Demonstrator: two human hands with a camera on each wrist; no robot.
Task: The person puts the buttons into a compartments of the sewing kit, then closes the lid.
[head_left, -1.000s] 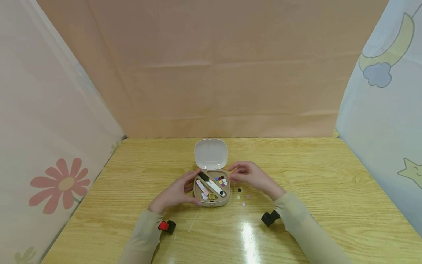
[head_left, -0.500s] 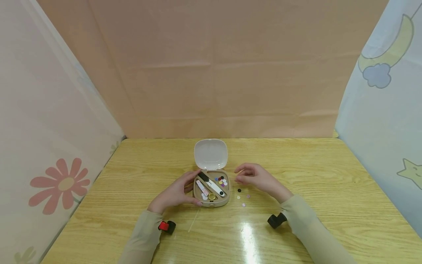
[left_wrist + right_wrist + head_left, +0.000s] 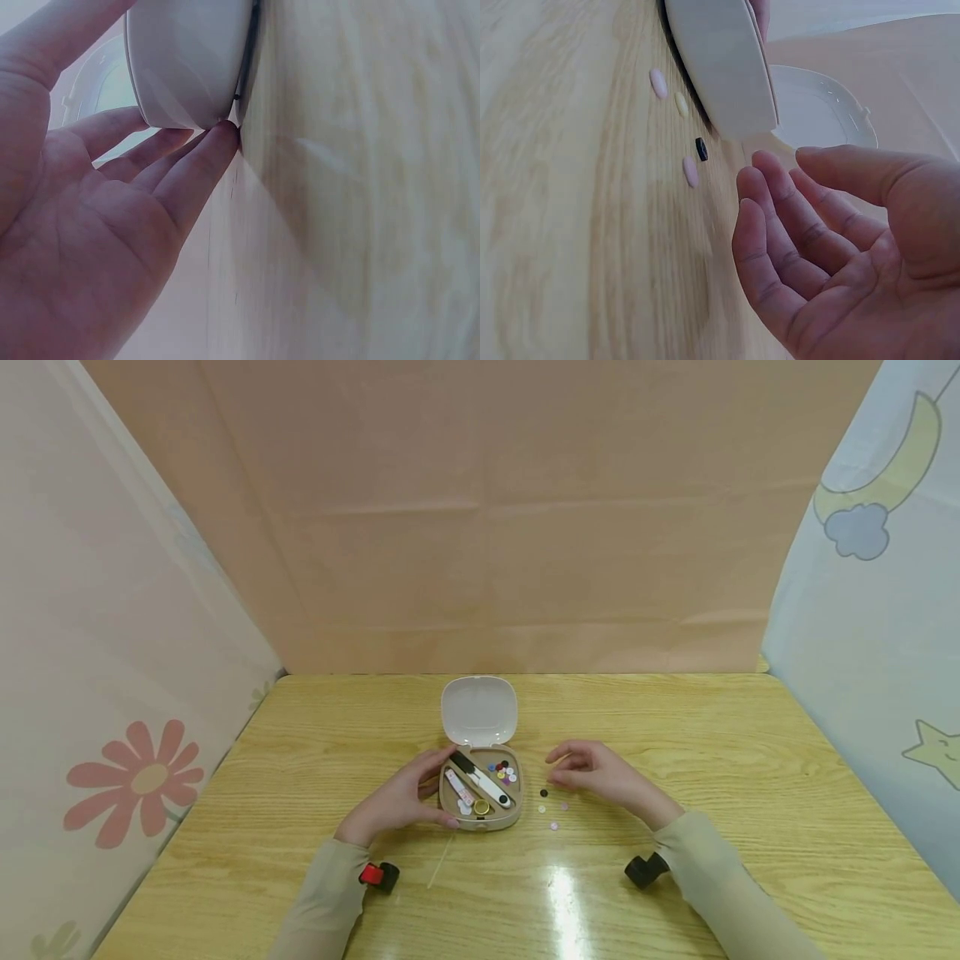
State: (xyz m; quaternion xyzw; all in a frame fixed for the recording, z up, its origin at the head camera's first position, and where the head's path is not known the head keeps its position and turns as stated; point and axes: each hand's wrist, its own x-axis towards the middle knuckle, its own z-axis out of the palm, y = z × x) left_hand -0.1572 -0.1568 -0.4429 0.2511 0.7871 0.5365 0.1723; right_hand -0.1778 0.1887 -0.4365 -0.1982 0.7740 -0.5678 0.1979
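A beige sewing box (image 3: 497,824) stands on the table with its white lid (image 3: 480,712) raised. My left hand (image 3: 396,799) holds its left side, thumb at the front and fingers near the back corner; in the left wrist view the fingertips touch the wall. Inside lie snips with white handle and black end (image 3: 492,790), a pink-and-white strip (image 3: 459,787), a gold round piece (image 3: 482,807) and several coloured buttons (image 3: 502,773). My right hand (image 3: 600,774) hovers right of the box, fingers loosely bent, nothing visible in them. Below it lie a black button (image 3: 701,149) and pale ones.
A pale yellow button (image 3: 542,809) and two pink buttons, one of them this nearer pink button (image 3: 554,826), lie right of the box. A thin pale strand (image 3: 441,862) runs on the wooden table (image 3: 720,760) before the box. Cloth walls (image 3: 525,527) enclose the back and sides.
My right hand has drawn away from the box's button compartment toward the right, ending up near the loose buttons. The left hand and the box have stayed in place.
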